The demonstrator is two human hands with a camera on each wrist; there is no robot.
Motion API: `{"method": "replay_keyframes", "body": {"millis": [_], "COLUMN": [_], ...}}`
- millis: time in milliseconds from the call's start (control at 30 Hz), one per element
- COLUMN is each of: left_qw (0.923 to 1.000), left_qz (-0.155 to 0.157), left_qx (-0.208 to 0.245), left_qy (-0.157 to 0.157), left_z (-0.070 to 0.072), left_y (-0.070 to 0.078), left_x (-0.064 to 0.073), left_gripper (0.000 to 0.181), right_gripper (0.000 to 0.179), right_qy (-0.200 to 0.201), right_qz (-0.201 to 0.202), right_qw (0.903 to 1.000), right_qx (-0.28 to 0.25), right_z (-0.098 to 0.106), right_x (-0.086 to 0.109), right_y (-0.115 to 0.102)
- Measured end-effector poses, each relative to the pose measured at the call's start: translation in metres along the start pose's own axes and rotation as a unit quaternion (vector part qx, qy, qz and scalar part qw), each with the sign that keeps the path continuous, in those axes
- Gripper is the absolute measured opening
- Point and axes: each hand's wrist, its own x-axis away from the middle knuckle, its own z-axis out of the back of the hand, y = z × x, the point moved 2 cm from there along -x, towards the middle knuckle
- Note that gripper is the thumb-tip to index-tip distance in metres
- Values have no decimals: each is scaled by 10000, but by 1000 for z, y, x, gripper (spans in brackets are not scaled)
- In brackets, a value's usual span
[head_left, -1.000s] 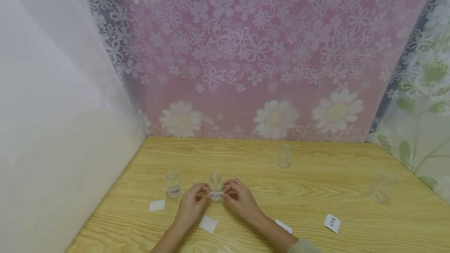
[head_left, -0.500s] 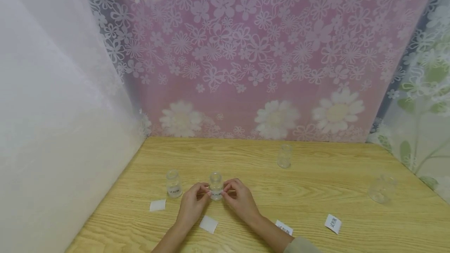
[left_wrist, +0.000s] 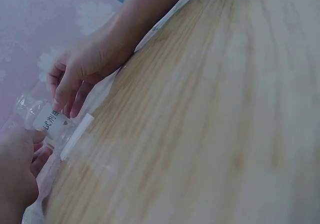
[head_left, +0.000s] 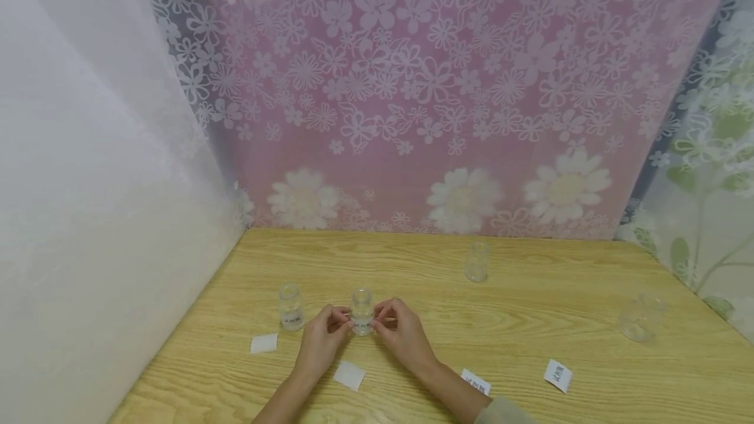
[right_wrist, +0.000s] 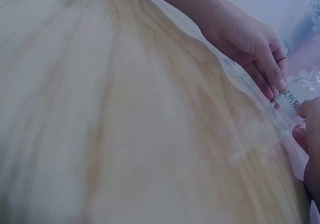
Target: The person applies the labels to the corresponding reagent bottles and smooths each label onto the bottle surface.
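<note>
A small clear glass bottle (head_left: 362, 303) stands upright on the wooden table, between both hands. Across its front lies a white paper label (left_wrist: 48, 120) with dark printed characters. My left hand (head_left: 321, 339) pinches one end of this label between thumb and fingers, close against the glass. At the opposite end my right hand (head_left: 406, 339) pinches it the same way. Just left of my left hand stands another clear bottle (head_left: 290, 306) bearing a similar label. Whether the held label sticks to the glass along its whole length I cannot tell.
A blank white slip (head_left: 264, 343) lies left, another slip (head_left: 349, 375) between the forearms. Printed labels lie right: one label (head_left: 476, 381) beside my right forearm, one label (head_left: 557, 375) farther out. A clear glass vessel (head_left: 478, 264) stands at the back, another vessel (head_left: 639, 319) far right.
The label has gone from a straight strip held before the bottle to lying closer against its front. Both hands stay almost in place.
</note>
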Motion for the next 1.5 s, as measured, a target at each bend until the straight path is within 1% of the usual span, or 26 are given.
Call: {"method": "replay_keyframes", "body": {"millis": [67, 133, 233, 300, 367, 467, 533, 667, 767, 900, 933, 1000, 1067, 1100, 1133, 1233, 1300, 1333, 1367, 1500], "left_qw": [9998, 9990, 9950, 9920, 9896, 9889, 9895, 9902, 9901, 9889, 9883, 9870, 9861, 9859, 9861, 9870, 9880, 9881, 9877, 9866], "left_qz": [120, 240, 329, 289, 192, 121, 138, 237, 229, 294, 363, 445, 525, 531, 520, 427, 342, 322, 282, 152], "left_qx": [125, 317, 813, 1008, 1080, 952, 879, 827, 828, 892, 924, 1029, 1088, 1119, 1119, 1064, 985, 962, 984, 1119], "left_qy": [-111, -224, -478, -697, -933, -1134, -1141, -1102, -1107, -1147, -1158, -1155, -1139, -1123, -1110, -1127, -1143, -1157, -1178, -1174], "left_z": [1, 3, 6, 8, 9, 9, 10, 10, 10, 10, 10, 11, 11, 11, 12, 12, 11, 11, 10, 7], "left_y": [-1, -2, -4, -5, -6, -7, -8, -9, -9, -10, -10, -10, -9, -9, -4, -4, -3, -3, -8, -7], "left_x": [-1, -3, -7, -8, -10, -11, -11, -12, -12, -12, -12, -12, -12, -12, -12, -10, -9, -9, -9, -9], "left_gripper": [15, 18, 27, 35, 43, 46, 46, 45, 44, 44, 44, 44, 44, 44, 43, 43, 44, 45, 47, 53], "right_gripper": [24, 32, 49, 55, 57, 55, 52, 42, 35, 30, 30, 29, 28, 28, 28, 34, 41, 44, 48, 56], "right_qy": [-169, -348, -562, -642, -645, -582, -506, -417, -500, -835, -911, -1017, -1078, -1115, -1169, -1302, -1385, -1389, -1368, -1241], "right_qz": [-119, -266, -491, -527, -590, -622, -590, -313, -173, -350, -420, -549, -562, -614, -638, -647, -697, -657, -645, -801], "right_qw": [9993, 9979, 9961, 9960, 9959, 9963, 9969, 9986, 9986, 9957, 9946, 9928, 9919, 9911, 9901, 9882, 9870, 9874, 9879, 9886], "right_qx": [-298, -470, -476, -324, -221, -137, -83, 66, 77, -207, -246, -323, -379, -387, -445, -480, -411, -385, -338, -310], "right_z": [0, 0, -1, -3, -4, -7, -8, -7, -3, 5, 6, 9, 10, 11, 12, 12, 10, 8, 6, 1], "right_x": [0, 1, 0, 0, -1, -3, -4, -5, -7, -8, -9, -10, -11, -12, -12, -10, -10, -9, -9, -9], "right_y": [0, 0, 1, 1, 1, 0, -1, -3, -3, -1, 1, 4, 5, 2, -3, -4, -4, -1, 5, 6]}}
